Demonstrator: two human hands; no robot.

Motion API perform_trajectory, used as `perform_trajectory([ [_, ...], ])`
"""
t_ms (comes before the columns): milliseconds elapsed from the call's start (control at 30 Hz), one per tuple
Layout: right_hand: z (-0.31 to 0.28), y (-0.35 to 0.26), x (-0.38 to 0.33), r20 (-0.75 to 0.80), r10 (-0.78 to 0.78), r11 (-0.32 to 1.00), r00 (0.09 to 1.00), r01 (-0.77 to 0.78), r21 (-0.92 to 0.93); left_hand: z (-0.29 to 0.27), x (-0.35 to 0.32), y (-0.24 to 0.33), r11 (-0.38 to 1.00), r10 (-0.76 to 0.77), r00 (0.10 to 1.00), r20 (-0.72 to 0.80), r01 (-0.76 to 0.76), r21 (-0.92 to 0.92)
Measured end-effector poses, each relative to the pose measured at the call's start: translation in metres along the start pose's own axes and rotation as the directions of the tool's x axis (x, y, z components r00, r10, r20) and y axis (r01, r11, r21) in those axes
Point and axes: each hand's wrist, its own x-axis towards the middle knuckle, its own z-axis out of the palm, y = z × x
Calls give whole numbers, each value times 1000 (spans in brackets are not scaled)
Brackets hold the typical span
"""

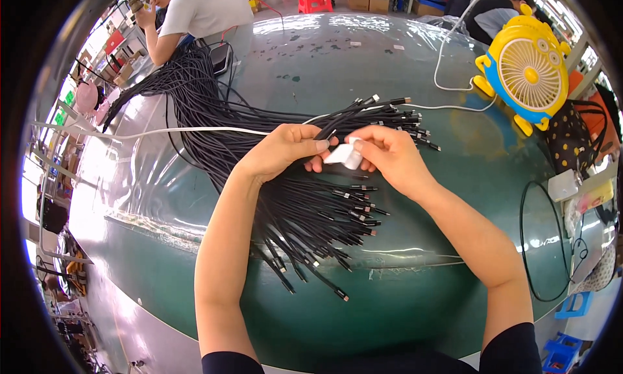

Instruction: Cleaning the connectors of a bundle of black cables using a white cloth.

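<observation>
A large bundle of black cables (pixel 207 114) with metal plugs sprawls over the table, its ends fanned out in two groups. My left hand (pixel 283 151) is closed at the middle of the bundle, pinching a black cable near its plug end. Just to the right, my right hand (pixel 392 158) grips a small white piece (pixel 350 155), folded cloth or paper by its look. The white piece lies between both hands, close to the left fingertips. Fingers hide the exact cable end there. Loose plug ends (pixel 357 212) lie below my hands.
A yellow and blue fan (pixel 529 72) stands at the far right, trailing a white cord (pixel 448 107). A phone-like dark device (pixel 221 58) rests at the back left by a seated person (pixel 207 14). A black cable loop (pixel 523 244) hangs over the right edge.
</observation>
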Motion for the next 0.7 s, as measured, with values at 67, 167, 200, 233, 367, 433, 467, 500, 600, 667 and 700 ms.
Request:
perform_trajectory([
  [67,10,0,11,-86,-47,993,995,56,107,-5,3,-3,1000,8,1000,7,-8,13],
  [167,18,5,24,-85,-36,995,996,44,85,-6,2,-3,998,3,1000,24,-5,64],
  [200,20,7,26,-93,-41,998,995,45,32,-8,3,-5,998,5,1000,22,-6,55],
  [233,19,7,25,-100,-51,999,994,52,2,-10,4,-6,997,22,999,37,-25,79],
  [367,16,-2,24,-119,70,997,990,-71,-7,-7,4,0,979,23,1000,-12,-20,204],
  [433,11,1,23,-105,51,999,993,-51,-1,-1,3,5,966,-5,996,-92,28,256],
  [467,12,3,24,-92,33,999,995,-32,13,-2,3,3,967,-3,996,-94,27,254],
  [500,13,3,22,-90,33,999,995,-32,11,-4,4,0,972,-7,995,-96,29,233],
  [600,20,0,17,-95,-67,994,993,74,78,-3,3,-1,983,-12,994,-112,33,179],
  [667,22,0,16,-101,-83,993,991,91,76,-2,2,-1,989,-14,992,-124,32,147],
  [700,22,0,17,-102,-84,993,991,92,73,-3,2,-3,989,-11,993,-115,28,147],
])
